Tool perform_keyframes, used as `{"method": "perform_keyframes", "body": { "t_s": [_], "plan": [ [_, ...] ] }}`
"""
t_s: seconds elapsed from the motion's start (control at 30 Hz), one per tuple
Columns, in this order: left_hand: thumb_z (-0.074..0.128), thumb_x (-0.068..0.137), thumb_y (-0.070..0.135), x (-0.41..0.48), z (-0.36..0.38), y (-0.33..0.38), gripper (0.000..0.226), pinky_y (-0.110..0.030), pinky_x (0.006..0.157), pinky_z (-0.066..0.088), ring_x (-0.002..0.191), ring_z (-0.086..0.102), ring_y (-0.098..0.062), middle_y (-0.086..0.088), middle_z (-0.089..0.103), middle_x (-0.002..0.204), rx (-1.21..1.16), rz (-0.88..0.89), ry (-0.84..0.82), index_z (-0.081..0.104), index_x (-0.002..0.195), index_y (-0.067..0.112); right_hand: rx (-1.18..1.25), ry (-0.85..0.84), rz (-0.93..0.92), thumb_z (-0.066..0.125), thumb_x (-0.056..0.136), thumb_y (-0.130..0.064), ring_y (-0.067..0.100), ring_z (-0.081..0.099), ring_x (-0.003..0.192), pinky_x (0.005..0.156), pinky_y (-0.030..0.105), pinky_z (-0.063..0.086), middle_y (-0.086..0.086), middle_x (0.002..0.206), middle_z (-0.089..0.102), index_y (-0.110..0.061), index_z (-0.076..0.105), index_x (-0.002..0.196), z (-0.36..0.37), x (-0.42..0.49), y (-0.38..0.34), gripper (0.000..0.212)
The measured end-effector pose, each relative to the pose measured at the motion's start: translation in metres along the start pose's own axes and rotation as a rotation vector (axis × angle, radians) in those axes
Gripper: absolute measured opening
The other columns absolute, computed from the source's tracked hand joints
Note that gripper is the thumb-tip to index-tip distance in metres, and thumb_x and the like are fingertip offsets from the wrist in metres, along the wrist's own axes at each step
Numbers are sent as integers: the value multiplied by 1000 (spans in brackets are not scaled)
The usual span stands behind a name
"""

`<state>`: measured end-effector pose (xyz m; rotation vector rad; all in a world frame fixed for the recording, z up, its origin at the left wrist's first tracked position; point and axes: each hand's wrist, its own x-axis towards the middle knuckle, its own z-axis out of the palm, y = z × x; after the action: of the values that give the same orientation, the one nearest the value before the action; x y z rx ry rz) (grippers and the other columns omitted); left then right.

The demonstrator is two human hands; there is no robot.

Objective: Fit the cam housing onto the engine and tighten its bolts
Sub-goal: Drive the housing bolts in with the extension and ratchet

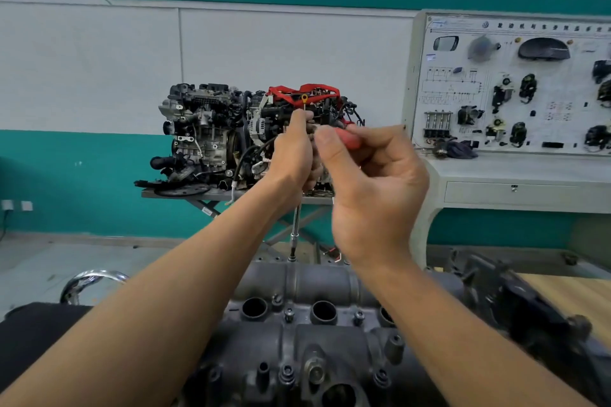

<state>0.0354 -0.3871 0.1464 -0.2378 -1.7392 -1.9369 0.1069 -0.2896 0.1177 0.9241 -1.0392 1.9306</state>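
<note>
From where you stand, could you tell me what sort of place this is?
Probably an automotive training workshop: a display engine stands opposite, a board of mounted car parts is beside it, and a cam housing lies close in front.

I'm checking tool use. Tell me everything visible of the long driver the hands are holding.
The driver is a slim metal shaft standing nearly upright, its socket end seated on a bolt at the far edge of the grey cam housing. The left hand grips its upper part; the right hand holds a red handle at the top. Where handle meets shaft is hidden.
</note>
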Motion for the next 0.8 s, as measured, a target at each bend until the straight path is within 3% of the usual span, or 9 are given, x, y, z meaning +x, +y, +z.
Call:
{"method": "perform_keyframes", "body": {
  "t_s": [0.07,0.13,0.2,0.23,0.27,0.37,0.47,0.6,0.8],
  "plan": [
    [47,97,37,-4,-3,-2,37,-35,72,45,62,52,-18,5,54,54,-34,61,-6,72,102,10,-69,-30,-57,79,79,-9,12,61,67,62,27,52,-1,75,67,-26,63,79,9,-9,-3,23],
    [43,95,45,-5,-7,0,50,-39,76,41,63,46,-18,2,46,57,-68,-10,23,55,117,2,-130,-87,-114,80,80,-16,8,58,65,57,24,49,-8,74,65,-30,62,80,9,-9,-1,22],
    [41,98,43,-5,-11,3,44,-38,64,37,57,37,-19,4,41,49,-64,-49,1,62,75,13,-110,-140,-139,75,85,-23,9,57,64,55,25,48,-9,74,63,-32,63,84,1,-2,6,15],
    [39,99,42,-5,-12,5,52,-32,53,33,52,30,-15,6,35,44,-52,-65,-27,50,53,22,-85,-119,-117,70,89,-25,11,55,62,53,26,46,-9,73,60,-32,62,85,-6,5,12,11],
    [37,100,43,-8,-13,7,57,-25,46,24,47,22,-14,6,27,42,-70,-88,-61,36,46,25,-66,-45,-44,63,94,-26,12,51,59,51,26,43,-6,70,57,-31,62,85,-15,14,21,10],
    [31,100,48,-12,-13,8,53,-22,41,10,44,9,-14,5,16,48,-77,-117,-165,22,53,25,8,187,479,46,104,-26,12,43,55,45,22,32,-1,64,49,-17,60,89,-39,56,49,22],
    [29,101,49,-12,-12,10,50,-23,42,8,46,6,-14,5,14,49,-96,-140,-234,19,58,25,198,80,867,39,107,-29,10,44,57,47,20,30,-2,65,48,-15,58,91,-45,80,65,29],
    [32,100,51,-9,-16,6,53,-22,40,9,44,8,-14,7,16,47,-126,-142,-194,22,55,26,218,77,730,44,103,-24,9,41,54,45,20,27,-5,57,47,-16,61,79,-42,75,61,30],
    [31,100,53,-7,-15,5,56,-20,38,13,41,11,-13,6,17,48,-109,-121,-226,23,52,24,99,89,526,48,102,-13,13,44,52,43,23,28,0,56,46,-15,48,90,-50,57,31,12]
  ]
}}
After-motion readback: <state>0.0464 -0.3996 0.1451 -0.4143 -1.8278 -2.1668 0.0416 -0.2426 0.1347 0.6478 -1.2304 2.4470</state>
